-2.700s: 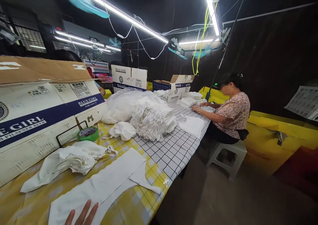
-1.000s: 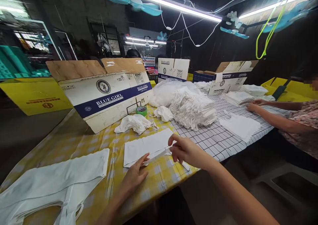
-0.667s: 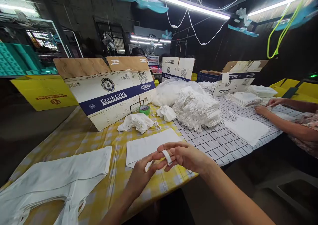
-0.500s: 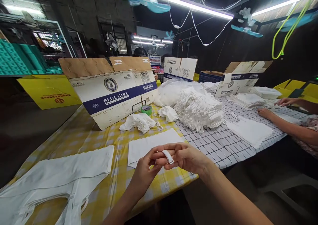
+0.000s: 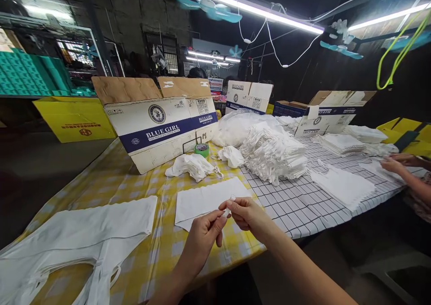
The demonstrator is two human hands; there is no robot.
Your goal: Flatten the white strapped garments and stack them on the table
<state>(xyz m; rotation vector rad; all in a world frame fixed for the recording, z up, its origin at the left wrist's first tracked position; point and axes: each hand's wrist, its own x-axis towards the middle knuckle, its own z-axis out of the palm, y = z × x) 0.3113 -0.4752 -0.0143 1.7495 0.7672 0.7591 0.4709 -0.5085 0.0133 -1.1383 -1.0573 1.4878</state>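
A short white strap (image 5: 226, 212) is pinched between my two hands, just above the near edge of the table. My left hand (image 5: 204, 233) grips its lower end between thumb and fingertips. The upper end is in the thumb and fingers of my right hand (image 5: 247, 213); most of the strap is hidden by the fingers. Behind the hands a flat white cloth piece (image 5: 205, 197) lies on the yellow checked tablecloth (image 5: 141, 260). To the left, white garments with straps (image 5: 87, 233) lie spread out and stacked.
A large pile of white straps (image 5: 272, 152) stands beyond my hands, beside crumpled white garments (image 5: 193, 166) and green tape (image 5: 202, 150). A BLUE GIRL carton (image 5: 161, 125) rises behind. On the right, a co-worker's hands (image 5: 395, 163) are near white cloth stacks (image 5: 341, 186).
My fingers have turned and closed round the strap, which lay visible across them before. The view has shifted slightly left. The co-worker's hands have come together.
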